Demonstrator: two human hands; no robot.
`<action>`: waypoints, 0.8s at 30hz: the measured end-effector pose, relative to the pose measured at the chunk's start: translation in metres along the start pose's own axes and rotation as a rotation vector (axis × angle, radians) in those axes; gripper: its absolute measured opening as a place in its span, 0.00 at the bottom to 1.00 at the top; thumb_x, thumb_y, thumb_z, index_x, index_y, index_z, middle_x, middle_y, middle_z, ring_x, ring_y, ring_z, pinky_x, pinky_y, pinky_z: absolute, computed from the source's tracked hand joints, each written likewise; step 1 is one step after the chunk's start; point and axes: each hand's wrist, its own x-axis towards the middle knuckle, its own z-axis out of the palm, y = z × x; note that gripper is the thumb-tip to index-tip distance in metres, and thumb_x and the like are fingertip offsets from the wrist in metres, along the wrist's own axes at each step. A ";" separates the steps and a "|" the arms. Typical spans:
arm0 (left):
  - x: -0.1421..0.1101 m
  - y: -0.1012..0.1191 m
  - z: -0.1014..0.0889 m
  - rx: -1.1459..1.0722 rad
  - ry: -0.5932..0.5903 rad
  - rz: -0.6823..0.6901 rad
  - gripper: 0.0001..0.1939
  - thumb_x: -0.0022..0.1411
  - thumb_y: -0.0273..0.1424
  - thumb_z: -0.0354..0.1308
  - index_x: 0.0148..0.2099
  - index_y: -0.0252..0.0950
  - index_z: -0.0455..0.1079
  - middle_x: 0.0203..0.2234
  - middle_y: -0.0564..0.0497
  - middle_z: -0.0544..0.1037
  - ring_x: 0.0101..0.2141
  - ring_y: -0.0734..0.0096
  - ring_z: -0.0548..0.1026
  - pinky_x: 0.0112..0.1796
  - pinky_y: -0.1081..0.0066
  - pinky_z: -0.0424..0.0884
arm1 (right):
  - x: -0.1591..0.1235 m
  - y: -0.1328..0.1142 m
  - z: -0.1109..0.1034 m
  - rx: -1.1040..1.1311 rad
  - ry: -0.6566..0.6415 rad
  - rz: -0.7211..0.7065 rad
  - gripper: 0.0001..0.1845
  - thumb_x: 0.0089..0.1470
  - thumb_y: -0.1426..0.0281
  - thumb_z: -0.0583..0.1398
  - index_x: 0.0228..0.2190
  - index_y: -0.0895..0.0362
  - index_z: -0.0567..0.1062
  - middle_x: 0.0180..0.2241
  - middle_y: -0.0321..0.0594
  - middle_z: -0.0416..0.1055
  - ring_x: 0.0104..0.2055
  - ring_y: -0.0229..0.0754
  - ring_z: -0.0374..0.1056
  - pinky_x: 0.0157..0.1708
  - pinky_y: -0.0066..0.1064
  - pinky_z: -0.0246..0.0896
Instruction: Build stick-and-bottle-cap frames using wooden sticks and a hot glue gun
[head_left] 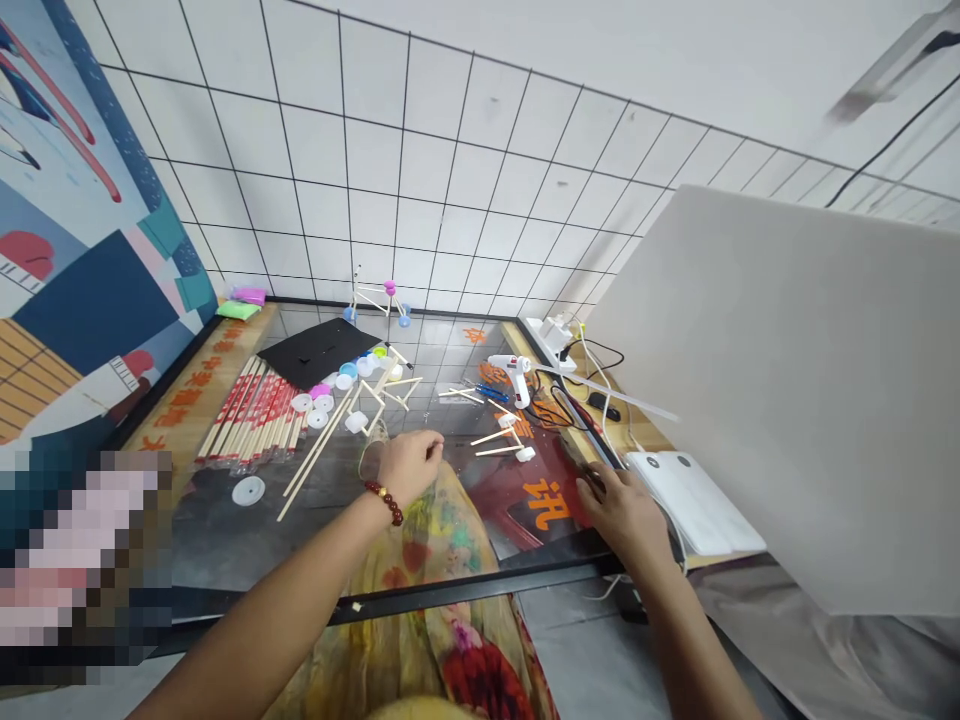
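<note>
A black sheet (321,352) lay at the far left of the glossy surface (217,535), touching the wrapped sticks (255,415); white discs (319,417) lay just beside them. Toward the middle, a stick frame (373,405) stood near the left hand (409,470). The glue gun (514,374) lay beyond a second frame (508,437), with black cable (559,405) looped between the gun and the right edge. The left hand's fingers were curled in and pressed together; whether they pinched anything could not be told. The right hand (626,512) bent its fingers over a dark object (595,482) at the right edge, their grip unclear.
</note>
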 end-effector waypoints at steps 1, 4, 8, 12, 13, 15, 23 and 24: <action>0.003 0.003 0.001 0.037 -0.016 -0.001 0.13 0.63 0.31 0.53 0.41 0.42 0.79 0.35 0.50 0.83 0.37 0.65 0.79 0.35 0.70 0.66 | 0.002 -0.001 -0.002 -0.034 0.013 0.012 0.19 0.61 0.60 0.55 0.47 0.57 0.77 0.38 0.50 0.74 0.38 0.52 0.72 0.37 0.39 0.65; 0.016 0.012 0.006 0.099 -0.081 0.014 0.13 0.63 0.31 0.52 0.40 0.42 0.79 0.36 0.48 0.83 0.38 0.62 0.79 0.36 0.68 0.66 | 0.019 -0.019 -0.011 0.022 0.139 -0.067 0.17 0.62 0.61 0.54 0.42 0.56 0.79 0.43 0.50 0.74 0.43 0.52 0.72 0.40 0.40 0.64; 0.041 0.024 0.021 0.047 -0.070 0.000 0.12 0.62 0.30 0.53 0.40 0.41 0.79 0.33 0.44 0.82 0.37 0.58 0.79 0.37 0.66 0.66 | 0.066 -0.082 -0.018 0.289 0.101 -0.328 0.17 0.64 0.64 0.52 0.40 0.53 0.80 0.40 0.45 0.77 0.41 0.46 0.72 0.42 0.34 0.64; 0.058 0.025 0.030 -0.030 0.001 -0.040 0.12 0.62 0.30 0.53 0.39 0.40 0.79 0.31 0.44 0.81 0.35 0.59 0.78 0.35 0.67 0.66 | 0.116 -0.148 -0.011 0.271 -0.094 -0.377 0.17 0.61 0.72 0.52 0.43 0.55 0.80 0.42 0.48 0.76 0.45 0.48 0.70 0.45 0.34 0.61; 0.060 0.022 0.030 -0.057 0.017 -0.050 0.12 0.62 0.30 0.53 0.39 0.39 0.79 0.30 0.45 0.81 0.34 0.61 0.77 0.35 0.68 0.65 | 0.125 -0.158 -0.008 0.283 -0.124 -0.355 0.17 0.60 0.73 0.53 0.44 0.56 0.79 0.44 0.50 0.76 0.46 0.49 0.70 0.46 0.36 0.60; 0.062 0.018 0.029 -0.117 0.043 -0.065 0.12 0.63 0.29 0.53 0.39 0.39 0.79 0.27 0.47 0.80 0.32 0.63 0.77 0.34 0.69 0.65 | 0.139 -0.172 -0.002 0.312 -0.140 -0.341 0.16 0.58 0.74 0.55 0.43 0.59 0.80 0.45 0.53 0.74 0.48 0.51 0.68 0.48 0.38 0.60; 0.066 0.007 0.033 -0.382 0.099 -0.107 0.10 0.61 0.27 0.55 0.36 0.36 0.78 0.22 0.51 0.78 0.25 0.71 0.74 0.30 0.73 0.66 | 0.139 -0.162 0.017 0.588 -0.150 -0.253 0.13 0.60 0.68 0.52 0.36 0.59 0.75 0.33 0.45 0.76 0.37 0.45 0.71 0.39 0.36 0.65; 0.067 0.006 0.034 -0.414 0.098 -0.120 0.10 0.62 0.28 0.55 0.37 0.36 0.78 0.22 0.52 0.77 0.24 0.72 0.74 0.28 0.73 0.66 | 0.137 -0.158 0.019 0.677 -0.163 -0.238 0.14 0.61 0.65 0.51 0.36 0.58 0.74 0.31 0.42 0.76 0.34 0.43 0.71 0.37 0.35 0.65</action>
